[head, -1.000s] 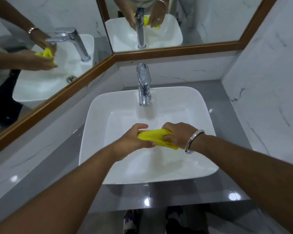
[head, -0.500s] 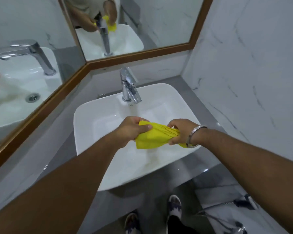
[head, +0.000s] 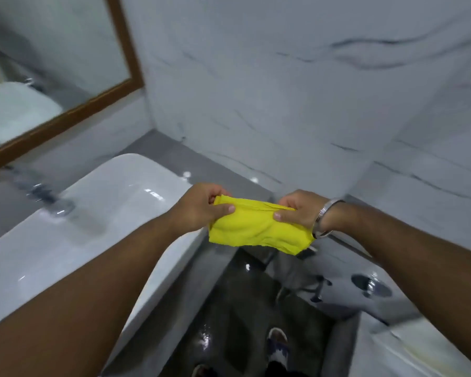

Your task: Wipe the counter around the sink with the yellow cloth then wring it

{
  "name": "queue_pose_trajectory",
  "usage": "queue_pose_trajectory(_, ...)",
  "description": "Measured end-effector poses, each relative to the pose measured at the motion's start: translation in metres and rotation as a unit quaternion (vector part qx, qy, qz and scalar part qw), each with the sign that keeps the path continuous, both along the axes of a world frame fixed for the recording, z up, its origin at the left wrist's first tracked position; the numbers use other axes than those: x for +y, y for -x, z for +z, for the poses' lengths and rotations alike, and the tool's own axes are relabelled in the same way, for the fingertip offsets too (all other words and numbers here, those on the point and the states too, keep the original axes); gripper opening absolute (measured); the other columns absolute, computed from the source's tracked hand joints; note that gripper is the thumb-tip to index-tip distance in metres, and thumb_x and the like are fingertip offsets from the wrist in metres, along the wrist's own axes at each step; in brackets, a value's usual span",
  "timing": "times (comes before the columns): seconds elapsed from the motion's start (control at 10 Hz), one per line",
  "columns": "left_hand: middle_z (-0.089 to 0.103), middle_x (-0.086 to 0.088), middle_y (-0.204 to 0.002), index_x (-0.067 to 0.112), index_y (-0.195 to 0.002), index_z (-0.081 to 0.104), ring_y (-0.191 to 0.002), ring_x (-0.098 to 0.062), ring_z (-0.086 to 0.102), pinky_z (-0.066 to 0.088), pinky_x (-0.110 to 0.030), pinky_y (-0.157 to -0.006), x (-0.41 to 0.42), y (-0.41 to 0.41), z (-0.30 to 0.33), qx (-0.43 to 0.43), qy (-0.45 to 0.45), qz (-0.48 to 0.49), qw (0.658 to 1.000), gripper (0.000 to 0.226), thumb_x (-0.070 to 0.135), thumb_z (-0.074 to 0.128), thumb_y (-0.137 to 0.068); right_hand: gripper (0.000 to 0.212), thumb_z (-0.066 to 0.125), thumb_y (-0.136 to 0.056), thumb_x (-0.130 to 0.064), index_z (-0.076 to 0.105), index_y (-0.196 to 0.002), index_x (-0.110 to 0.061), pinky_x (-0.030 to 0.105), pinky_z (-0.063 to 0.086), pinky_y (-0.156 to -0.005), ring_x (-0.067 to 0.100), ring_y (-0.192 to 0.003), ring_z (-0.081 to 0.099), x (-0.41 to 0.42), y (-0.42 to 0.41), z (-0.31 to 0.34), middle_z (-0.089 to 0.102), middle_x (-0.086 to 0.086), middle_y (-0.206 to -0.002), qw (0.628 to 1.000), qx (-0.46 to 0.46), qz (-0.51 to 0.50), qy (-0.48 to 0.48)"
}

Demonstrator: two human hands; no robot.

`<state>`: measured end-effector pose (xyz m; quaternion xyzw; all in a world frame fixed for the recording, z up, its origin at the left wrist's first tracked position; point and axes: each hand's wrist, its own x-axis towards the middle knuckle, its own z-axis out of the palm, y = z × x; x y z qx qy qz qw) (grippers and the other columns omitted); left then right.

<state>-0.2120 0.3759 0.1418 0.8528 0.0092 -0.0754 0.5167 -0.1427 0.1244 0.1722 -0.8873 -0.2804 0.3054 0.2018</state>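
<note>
The yellow cloth [head: 256,227] is stretched out between both hands, partly unfolded, hanging just past the right rim of the white sink [head: 114,191]. My left hand [head: 201,208] pinches its left end. My right hand [head: 299,210], with a metal bangle on the wrist, pinches its right end. The grey counter [head: 174,148] runs behind and to the right of the sink. The tap [head: 49,202] is blurred at the left.
A wood-framed mirror [head: 125,50] hangs at the upper left. A marble wall [head: 283,91] stands close ahead and to the right. Below the cloth is a wet dark floor [head: 242,308] with my shoes [head: 276,344] on it.
The view has swung to the right, away from the sink. The cloth went from a twisted bunch over the basin to being pulled open, now held past the sink's right edge.
</note>
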Motion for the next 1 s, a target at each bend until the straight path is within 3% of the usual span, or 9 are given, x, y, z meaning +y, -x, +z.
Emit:
queue_pose_trajectory(0.2, 0.061, 0.009, -0.069, 0.026, -0.081, 0.064, -0.059, 0.004, 0.052, 0.042, -0.019, -0.057, -0.174, -0.063, -0.016, -0.021, -0.004, -0.137, 0.990, 0.029, 0.051, 0.063, -0.068, 0.026, 0.062, -0.088, -0.029, 0.061, -0.106, -0.010, 0.030, 0.043, -0.073, 0.021, -0.087, 0.057, -0.186, -0.007, -0.003, 0.063, 0.005, -0.095, 0.993, -0.004, -0.100, 0.064)
queue_pose_trajectory(0.3, 0.062, 0.004, -0.079, 0.020, -0.091, 0.065, -0.071, -0.005, 0.054, 0.042, -0.025, -0.063, -0.237, -0.083, -0.033, -0.035, -0.030, -0.163, 0.986, 0.046, 0.058, 0.051, -0.070, 0.027, 0.060, -0.091, -0.025, 0.061, -0.111, -0.007, 0.032, 0.044, -0.077, 0.024, -0.090, 0.058, -0.247, -0.019, -0.019, 0.064, 0.009, -0.100, 0.984, 0.006, -0.164, 0.069)
queue_pose_trajectory(0.4, 0.060, 0.002, -0.087, 0.013, -0.102, 0.064, -0.082, -0.020, 0.058, 0.037, -0.023, -0.065, -0.312, -0.114, -0.065, -0.014, -0.078, -0.190, 0.979, 0.045, 0.051, 0.051, -0.081, 0.033, 0.064, -0.088, -0.029, 0.061, -0.113, -0.009, 0.030, 0.042, -0.077, 0.026, -0.096, 0.059, -0.319, -0.045, -0.057, 0.063, 0.009, -0.105, 0.967, 0.023, -0.245, 0.060)
queue_pose_trajectory(0.5, 0.060, -0.001, -0.089, 0.008, -0.102, 0.065, -0.089, -0.028, 0.060, 0.035, -0.022, -0.065, -0.346, -0.139, -0.093, 0.008, -0.108, -0.192, 0.975, 0.019, 0.022, 0.062, -0.090, 0.023, 0.067, -0.086, -0.033, 0.063, -0.097, -0.014, 0.027, 0.041, -0.066, 0.024, -0.088, 0.056, -0.350, -0.064, -0.097, 0.062, 0.007, -0.094, 0.955, 0.032, -0.288, 0.056)
queue_pose_trajectory(0.6, 0.064, -0.016, -0.095, 0.003, -0.099, 0.065, -0.091, -0.032, 0.060, 0.033, -0.024, -0.069, -0.367, -0.174, -0.129, 0.017, -0.143, -0.161, 0.976, 0.010, 0.003, 0.063, -0.090, 0.021, 0.071, -0.082, -0.035, 0.062, -0.075, -0.017, 0.027, 0.037, -0.061, 0.026, -0.086, 0.059, -0.363, -0.088, -0.155, 0.063, 0.011, -0.083, 0.938, 0.014, -0.345, 0.034)
queue_pose_trajectory(0.7, 0.063, -0.012, -0.096, 0.005, -0.100, 0.064, -0.093, -0.029, 0.060, 0.037, -0.027, -0.073, -0.375, -0.192, -0.146, 0.022, -0.167, -0.134, 0.977, 0.010, 0.005, 0.063, -0.090, 0.039, 0.072, -0.080, -0.037, 0.066, -0.102, -0.006, 0.031, 0.041, -0.077, 0.033, -0.103, 0.060, -0.360, -0.102, -0.185, 0.066, 0.019, -0.108, 0.928, -0.006, -0.369, 0.038)
queue_pose_trajectory(0.8, 0.065, -0.009, -0.099, 0.017, -0.098, 0.065, -0.098, -0.029, 0.060, 0.042, -0.030, -0.080, -0.379, -0.213, -0.159, -0.005, -0.147, -0.070, 0.987, 0.012, 0.009, 0.062, -0.090, 0.045, 0.074, -0.077, -0.036, 0.061, -0.106, -0.003, 0.033, 0.040, -0.079, 0.034, -0.105, 0.056, -0.357, -0.112, -0.197, 0.064, 0.018, -0.111, 0.898, -0.085, -0.432, 0.023)
queue_pose_trajectory(0.9, 0.066, -0.012, -0.109, 0.014, -0.108, 0.066, -0.103, -0.031, 0.059, 0.043, -0.032, -0.085, -0.383, -0.218, -0.158, -0.061, -0.188, -0.063, 0.978, 0.018, 0.011, 0.059, -0.091, 0.039, 0.071, -0.079, -0.032, 0.060, -0.104, -0.004, 0.036, 0.041, -0.080, 0.037, -0.102, 0.056, -0.356, -0.105, -0.191, 0.063, 0.019, -0.108, 0.879, -0.148, -0.453, 0.028)
queue_pose_trajectory(1.0, 0.060, -0.018, -0.120, 0.010, -0.120, 0.059, -0.112, -0.037, 0.056, 0.043, -0.040, -0.093, -0.361, -0.203, -0.130, -0.119, -0.282, -0.087, 0.948, 0.033, 0.017, 0.055, -0.089, 0.052, 0.059, -0.082, -0.040, 0.054, -0.122, -0.006, 0.045, 0.045, -0.091, 0.042, -0.111, 0.054, -0.334, -0.075, -0.159, 0.055, 0.023, -0.125, 0.870, -0.265, -0.412, 0.060)
